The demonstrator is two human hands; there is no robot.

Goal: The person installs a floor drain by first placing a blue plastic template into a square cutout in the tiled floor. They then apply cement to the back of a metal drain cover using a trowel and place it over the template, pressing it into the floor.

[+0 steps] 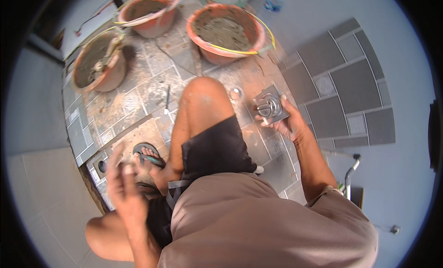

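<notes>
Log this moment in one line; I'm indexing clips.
right hand: holds square metal floor drain | left hand: blurred, empty | three mortar tubs ahead

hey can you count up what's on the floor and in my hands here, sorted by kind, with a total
Round orange-pink tubs holding grey mortar: 3 – far left, back, centre
Square metal floor drain cover, in the right hand: 1
Sandals: 1 clearly seen
Left hand: blurred, holds nothing that I can make out
Total: 5

Three mortar tubs [226, 31] at 11–12 o'clock; floor drain cover [270, 106] in right hand [288, 122] at 1; left hand [122, 185] at 8.
</notes>
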